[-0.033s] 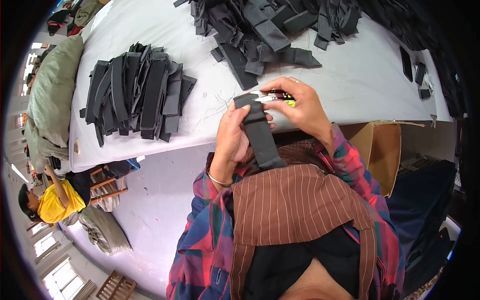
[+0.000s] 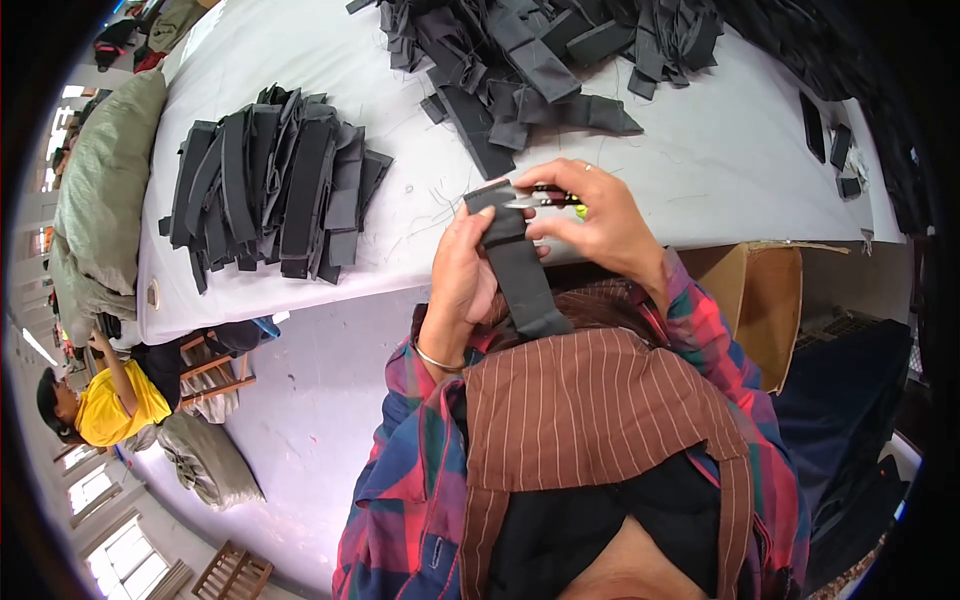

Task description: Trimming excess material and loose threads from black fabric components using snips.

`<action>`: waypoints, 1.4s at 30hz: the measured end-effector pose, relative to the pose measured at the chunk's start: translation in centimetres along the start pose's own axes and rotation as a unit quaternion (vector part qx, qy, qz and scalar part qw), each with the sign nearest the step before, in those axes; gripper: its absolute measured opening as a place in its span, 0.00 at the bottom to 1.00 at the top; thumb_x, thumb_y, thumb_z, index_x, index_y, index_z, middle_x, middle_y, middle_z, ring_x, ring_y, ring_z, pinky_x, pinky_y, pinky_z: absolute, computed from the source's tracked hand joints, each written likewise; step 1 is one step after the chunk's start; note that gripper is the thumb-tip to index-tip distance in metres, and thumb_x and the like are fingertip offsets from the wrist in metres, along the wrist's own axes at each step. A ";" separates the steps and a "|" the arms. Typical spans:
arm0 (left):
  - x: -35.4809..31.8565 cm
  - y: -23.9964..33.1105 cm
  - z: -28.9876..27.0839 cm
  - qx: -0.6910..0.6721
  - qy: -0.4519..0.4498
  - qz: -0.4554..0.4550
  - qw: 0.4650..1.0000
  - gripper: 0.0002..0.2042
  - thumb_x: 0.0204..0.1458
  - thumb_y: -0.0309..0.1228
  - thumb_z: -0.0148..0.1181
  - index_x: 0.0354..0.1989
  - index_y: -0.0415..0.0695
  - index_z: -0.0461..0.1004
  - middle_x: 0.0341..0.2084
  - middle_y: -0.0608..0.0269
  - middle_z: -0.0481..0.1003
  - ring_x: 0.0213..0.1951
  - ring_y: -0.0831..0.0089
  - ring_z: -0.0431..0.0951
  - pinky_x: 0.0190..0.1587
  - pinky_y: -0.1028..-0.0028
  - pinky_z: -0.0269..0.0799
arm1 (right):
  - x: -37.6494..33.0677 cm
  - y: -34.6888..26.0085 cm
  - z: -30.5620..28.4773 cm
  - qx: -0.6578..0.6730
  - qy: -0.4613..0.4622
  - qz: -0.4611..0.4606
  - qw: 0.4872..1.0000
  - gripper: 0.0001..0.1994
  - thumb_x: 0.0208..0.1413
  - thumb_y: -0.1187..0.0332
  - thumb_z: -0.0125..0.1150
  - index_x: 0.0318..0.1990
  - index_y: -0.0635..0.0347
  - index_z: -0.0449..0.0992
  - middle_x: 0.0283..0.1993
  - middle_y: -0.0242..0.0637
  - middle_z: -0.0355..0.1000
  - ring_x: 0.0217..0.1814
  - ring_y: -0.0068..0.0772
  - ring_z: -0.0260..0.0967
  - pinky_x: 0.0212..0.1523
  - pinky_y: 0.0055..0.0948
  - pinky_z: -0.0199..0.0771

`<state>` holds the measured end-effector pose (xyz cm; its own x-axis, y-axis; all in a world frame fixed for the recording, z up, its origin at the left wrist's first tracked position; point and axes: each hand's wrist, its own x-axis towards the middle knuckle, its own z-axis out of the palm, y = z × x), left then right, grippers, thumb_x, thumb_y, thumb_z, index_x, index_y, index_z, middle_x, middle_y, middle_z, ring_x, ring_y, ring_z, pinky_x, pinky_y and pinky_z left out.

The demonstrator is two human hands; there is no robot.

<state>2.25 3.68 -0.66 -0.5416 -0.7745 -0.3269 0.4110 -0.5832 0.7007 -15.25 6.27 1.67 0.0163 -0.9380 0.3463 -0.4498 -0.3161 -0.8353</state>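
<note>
My left hand (image 2: pixel 463 262) is closed on a dark grey fabric strip (image 2: pixel 524 280), thumb on top near its upper end. The strip hangs down toward my brown striped apron (image 2: pixel 590 400). In my right hand (image 2: pixel 603 213) is a pair of thread snips (image 2: pixel 548 197) with dark and yellow-green handles. Their pale blades lie close together at the right edge of the strip's upper part. The fingers of my right hand partly hide the handles.
On the white-covered table (image 2: pixel 300 45) lie a stacked row of grey strips (image 2: pixel 270 190) at left and a loose heap (image 2: pixel 520 60) beyond my hands. Loose threads lie between them. A cardboard box (image 2: pixel 770 310) stands at right. A person in yellow (image 2: pixel 120 405) is far left, near large sacks.
The snips' blades, spread apart before, are now closer together. My right hand has shifted very slightly, and the strip's upper end has tilted a little. The piles look the same.
</note>
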 end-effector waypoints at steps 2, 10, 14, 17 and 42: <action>0.4 -0.6 -0.8 -0.120 -0.008 -0.021 0.992 0.20 0.63 0.39 0.38 0.52 0.34 0.64 0.41 0.48 0.74 0.41 0.59 0.77 0.43 0.56 0.78 | -0.1 -0.3 0.5 -0.009 -0.022 -0.019 1.000 0.14 0.42 0.67 0.66 0.39 0.54 0.75 0.37 0.28 0.74 0.34 0.34 0.71 0.35 0.31 0.70; 0.3 -1.0 -0.8 -0.099 -0.047 -0.045 0.993 0.26 0.64 0.49 0.37 0.55 0.37 0.62 0.44 0.51 0.71 0.44 0.61 0.75 0.45 0.54 0.77 | 1.0 2.1 1.5 0.098 0.021 0.152 0.983 0.07 0.58 0.70 0.58 0.33 0.64 0.73 0.26 0.25 0.66 0.30 0.12 0.60 0.29 0.19 0.62; 0.0 -1.2 -0.6 -0.105 -0.045 -0.042 0.993 0.23 0.63 0.45 0.42 0.55 0.37 0.63 0.45 0.52 0.72 0.44 0.64 0.75 0.46 0.58 0.76 | 1.4 2.6 1.9 0.171 0.077 0.140 0.972 0.09 0.56 0.68 0.60 0.32 0.66 0.74 0.27 0.29 0.70 0.27 0.16 0.62 0.28 0.21 0.62; 0.1 -1.1 -1.5 -0.087 -0.033 -0.057 0.994 0.20 0.63 0.40 0.46 0.54 0.36 0.64 0.45 0.53 0.73 0.45 0.64 0.75 0.50 0.62 0.75 | 1.6 0.6 0.9 0.283 0.071 0.192 0.937 0.08 0.58 0.67 0.59 0.32 0.63 0.74 0.27 0.24 0.67 0.27 0.15 0.60 0.26 0.20 0.60; -1.8 1.7 -0.5 0.601 0.114 0.314 0.726 0.44 0.35 0.25 0.67 0.66 0.42 0.53 0.60 0.51 0.55 0.60 0.57 0.59 0.58 0.61 0.60 | -4.2 -0.3 0.7 0.228 0.025 0.199 0.953 0.07 0.52 0.73 0.63 0.29 0.67 0.71 0.23 0.25 0.64 0.28 0.13 0.56 0.29 0.19 0.61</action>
<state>4.30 3.93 0.81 -0.3332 -0.8954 0.2953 -0.4867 0.4316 0.7595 -14.57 10.20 0.19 -0.1220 -0.9922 -0.0271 0.0233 0.0244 -0.9994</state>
